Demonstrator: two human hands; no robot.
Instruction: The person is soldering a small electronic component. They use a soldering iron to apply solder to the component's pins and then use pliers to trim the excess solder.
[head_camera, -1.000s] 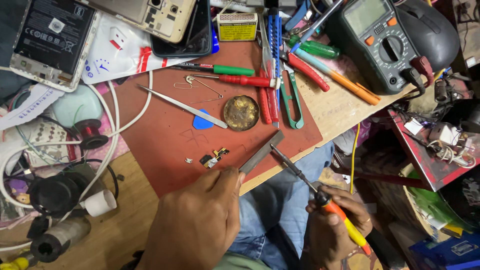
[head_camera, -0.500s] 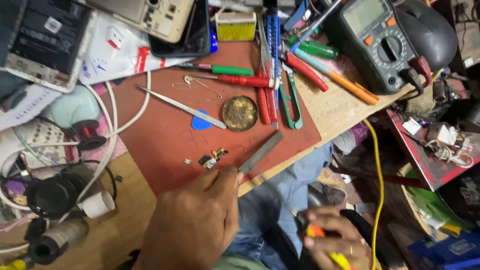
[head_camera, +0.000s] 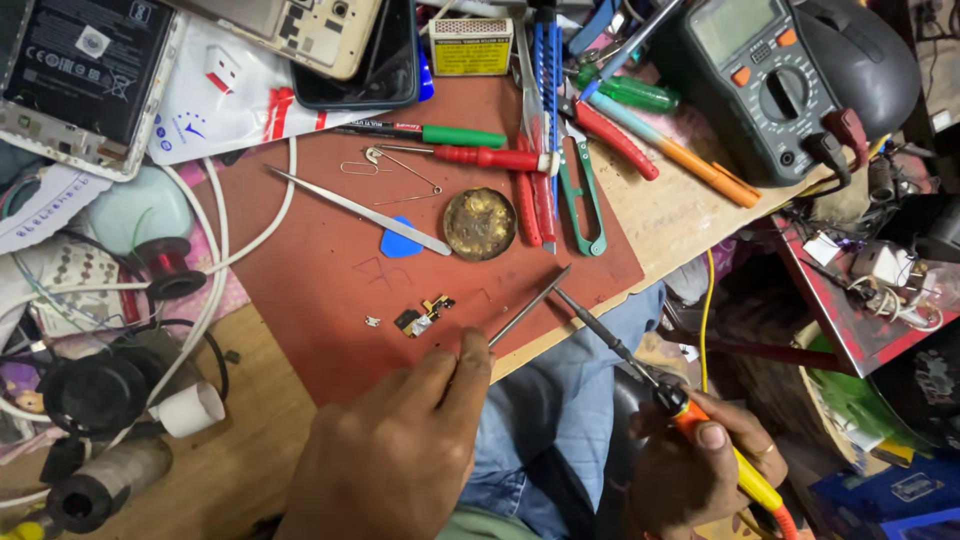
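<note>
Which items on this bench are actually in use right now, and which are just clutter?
In use:
left hand holding tweezers
right hand holding soldering iron
small circuit part on red mat

Lying about:
multimeter
screwdrivers
green-handled snips
round flux tin
blue pick
opened phones

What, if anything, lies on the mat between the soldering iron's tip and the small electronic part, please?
Only the tweezers, held in the left hand, cross that gap; their points lie close to the soldering iron tip, which the right hand holds off the bench edge. Beyond them, the red mat up to the small part looks bare.
</note>
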